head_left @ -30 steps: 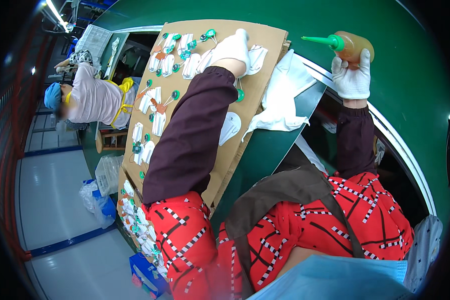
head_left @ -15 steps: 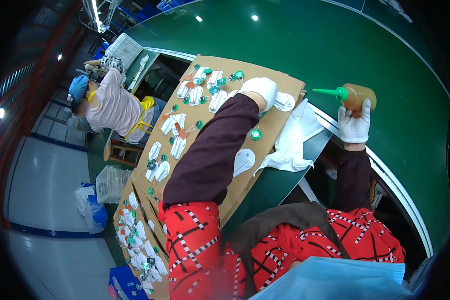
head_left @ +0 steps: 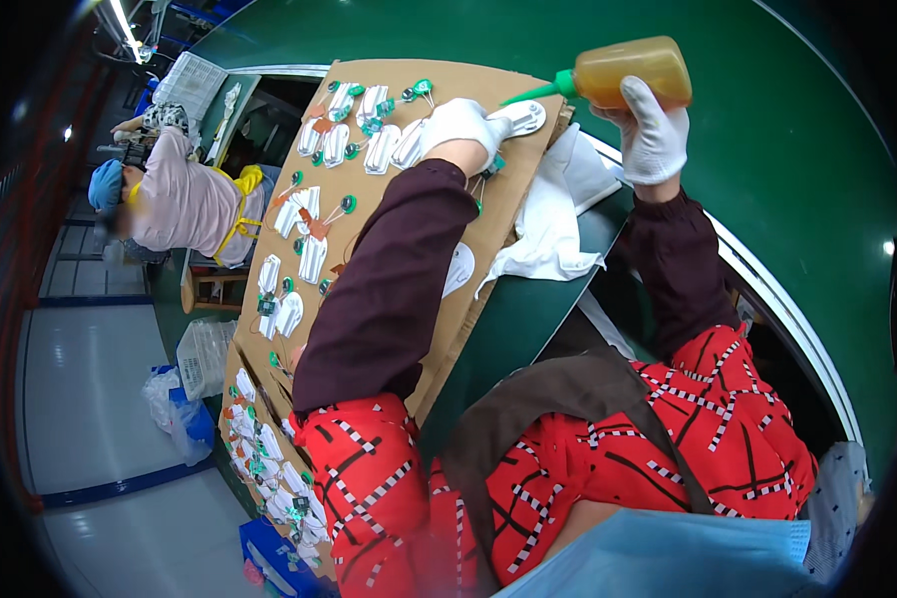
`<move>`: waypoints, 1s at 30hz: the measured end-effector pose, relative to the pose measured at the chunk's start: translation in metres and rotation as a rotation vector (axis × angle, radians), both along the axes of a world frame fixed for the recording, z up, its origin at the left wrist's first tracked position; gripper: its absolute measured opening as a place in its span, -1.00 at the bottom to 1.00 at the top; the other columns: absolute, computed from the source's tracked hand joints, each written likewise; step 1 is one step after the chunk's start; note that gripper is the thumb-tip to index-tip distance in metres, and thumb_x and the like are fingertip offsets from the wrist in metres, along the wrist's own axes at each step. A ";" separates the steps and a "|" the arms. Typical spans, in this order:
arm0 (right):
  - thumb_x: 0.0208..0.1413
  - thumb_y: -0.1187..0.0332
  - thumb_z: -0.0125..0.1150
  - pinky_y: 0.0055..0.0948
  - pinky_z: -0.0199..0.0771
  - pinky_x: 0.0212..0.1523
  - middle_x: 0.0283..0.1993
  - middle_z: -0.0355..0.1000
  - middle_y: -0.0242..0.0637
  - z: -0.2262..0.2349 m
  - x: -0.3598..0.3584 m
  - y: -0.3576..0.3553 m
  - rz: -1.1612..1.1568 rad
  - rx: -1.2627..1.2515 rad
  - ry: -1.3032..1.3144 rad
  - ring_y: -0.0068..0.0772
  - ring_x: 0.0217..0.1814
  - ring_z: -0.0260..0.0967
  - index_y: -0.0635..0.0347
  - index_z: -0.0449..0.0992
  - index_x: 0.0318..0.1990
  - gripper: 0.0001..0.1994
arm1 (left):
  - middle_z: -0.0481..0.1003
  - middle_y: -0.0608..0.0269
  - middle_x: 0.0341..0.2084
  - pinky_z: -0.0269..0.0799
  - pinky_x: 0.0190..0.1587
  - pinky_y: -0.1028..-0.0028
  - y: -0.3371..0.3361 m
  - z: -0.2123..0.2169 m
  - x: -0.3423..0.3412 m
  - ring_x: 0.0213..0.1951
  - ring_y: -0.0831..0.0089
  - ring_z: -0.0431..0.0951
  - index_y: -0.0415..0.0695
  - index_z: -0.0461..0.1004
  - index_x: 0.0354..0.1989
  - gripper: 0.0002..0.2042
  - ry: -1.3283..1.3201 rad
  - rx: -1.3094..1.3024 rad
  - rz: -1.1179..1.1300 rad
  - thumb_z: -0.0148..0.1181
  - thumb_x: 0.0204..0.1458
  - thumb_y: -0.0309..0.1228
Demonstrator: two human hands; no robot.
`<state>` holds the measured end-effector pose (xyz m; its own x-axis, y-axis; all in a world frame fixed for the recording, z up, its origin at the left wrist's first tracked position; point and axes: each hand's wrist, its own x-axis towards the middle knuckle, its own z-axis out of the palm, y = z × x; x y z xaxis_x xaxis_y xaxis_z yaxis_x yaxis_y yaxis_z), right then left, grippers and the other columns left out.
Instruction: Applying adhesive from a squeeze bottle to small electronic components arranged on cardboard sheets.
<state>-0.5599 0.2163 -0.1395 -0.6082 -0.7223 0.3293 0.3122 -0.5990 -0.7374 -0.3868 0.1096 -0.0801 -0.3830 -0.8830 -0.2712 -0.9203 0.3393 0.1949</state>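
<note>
My gloved left hand (head_left: 460,128) is closed on a white plastic housing (head_left: 524,118) with a rounded end, at the far right corner of the cardboard. Its fingertips are partly hidden. In my gloved right hand (head_left: 653,140) is a squeeze bottle (head_left: 636,72) of amber liquid, lying nearly level, with a green nozzle (head_left: 543,92). The nozzle's tip points left and is close above the housing. Just below my left hand, a green and black round part (head_left: 493,167) partly shows.
Cardboard sheets (head_left: 439,344) carry rows of white housings (head_left: 379,149) with green boards and wires. A white cloth (head_left: 553,224) hangs beside them on the green table (head_left: 767,179). More parts (head_left: 269,448) lie lower left. A co-worker (head_left: 189,194) bends over a bench at left.
My right hand has brought the bottle up and leftward, so its nozzle now reaches the housing at my left hand. The whole view has shifted somewhat.
</note>
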 end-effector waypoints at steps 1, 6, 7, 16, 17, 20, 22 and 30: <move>0.11 0.36 0.24 -0.32 0.63 -0.27 -0.15 0.49 -0.14 0.000 0.002 -0.002 -0.010 0.017 0.026 -0.24 -0.21 0.55 0.33 0.37 0.01 -0.65 | 0.59 0.07 -0.46 0.44 -0.21 0.34 -0.003 -0.005 0.004 -0.34 0.26 0.60 -0.20 0.62 -0.31 -0.53 0.077 -0.017 0.017 0.12 -0.03 0.03; 0.11 0.39 0.24 -0.27 0.64 -0.25 -0.13 0.48 -0.12 0.001 0.020 -0.010 -0.084 -0.023 0.005 -0.22 -0.21 0.54 0.31 0.36 0.00 -0.66 | 0.60 0.19 -0.49 0.45 -0.23 0.40 -0.019 -0.023 0.020 -0.38 0.32 0.59 -0.15 0.64 -0.38 -0.65 0.176 -0.126 -0.077 -0.02 0.01 -0.18; 0.11 0.38 0.24 -0.25 0.65 -0.24 -0.13 0.48 -0.12 0.000 0.025 -0.013 -0.079 -0.088 -0.125 -0.21 -0.20 0.54 0.29 0.36 0.01 -0.66 | 0.61 0.21 -0.48 0.46 -0.27 0.42 -0.022 -0.029 0.019 -0.42 0.38 0.58 -0.14 0.65 -0.41 -0.68 0.207 -0.136 -0.053 -0.01 0.02 -0.23; 0.13 0.20 0.26 0.41 0.16 0.17 -0.01 0.42 -0.22 -0.047 0.061 -0.085 0.266 -0.019 -0.814 -0.16 0.03 0.32 0.11 0.33 0.06 -0.59 | 0.62 0.14 -0.32 0.48 -0.37 0.41 -0.020 -0.026 0.024 -0.36 0.41 0.63 -0.16 0.58 -0.11 -0.72 0.337 0.204 0.145 0.10 0.05 -0.34; 0.13 0.20 0.26 0.42 0.17 0.15 -0.02 0.42 -0.22 -0.054 0.060 -0.090 0.245 -0.011 -0.789 -0.16 0.03 0.32 0.12 0.32 0.06 -0.59 | 0.62 0.12 -0.34 0.49 -0.34 0.37 -0.010 -0.021 0.024 -0.35 0.31 0.63 -0.11 0.59 -0.13 -0.75 0.168 -0.105 -0.053 0.11 0.04 -0.36; 0.13 0.21 0.25 0.33 0.27 0.10 -0.04 0.42 -0.23 -0.045 0.066 -0.083 0.215 0.000 -0.723 -0.18 0.00 0.34 0.13 0.32 0.05 -0.60 | 0.58 0.13 -0.38 0.51 -0.23 0.27 0.012 -0.009 0.031 -0.26 0.09 0.57 -0.01 0.60 -0.27 -0.84 -0.173 -0.456 -0.283 0.11 0.02 -0.37; 0.13 0.22 0.24 0.22 0.36 0.07 -0.05 0.42 -0.24 -0.032 0.067 -0.077 0.197 -0.006 -0.679 -0.21 -0.03 0.36 0.14 0.33 0.05 -0.61 | 0.53 0.16 -0.35 0.48 -0.26 0.31 0.015 -0.005 0.040 -0.22 0.22 0.52 -0.07 0.60 -0.40 -0.85 -0.296 -0.697 -0.512 0.10 -0.02 -0.36; 0.00 0.42 0.35 -0.38 0.49 -0.03 -0.02 0.43 -0.22 0.006 0.029 -0.017 0.064 -0.032 -0.142 -0.32 -0.01 0.44 0.27 0.31 0.13 -0.48 | 0.50 0.21 -0.37 0.47 -0.25 0.26 0.011 -0.020 0.043 -0.23 0.21 0.49 -0.08 0.53 -0.37 -0.84 -0.336 -0.688 -0.502 0.06 0.06 -0.31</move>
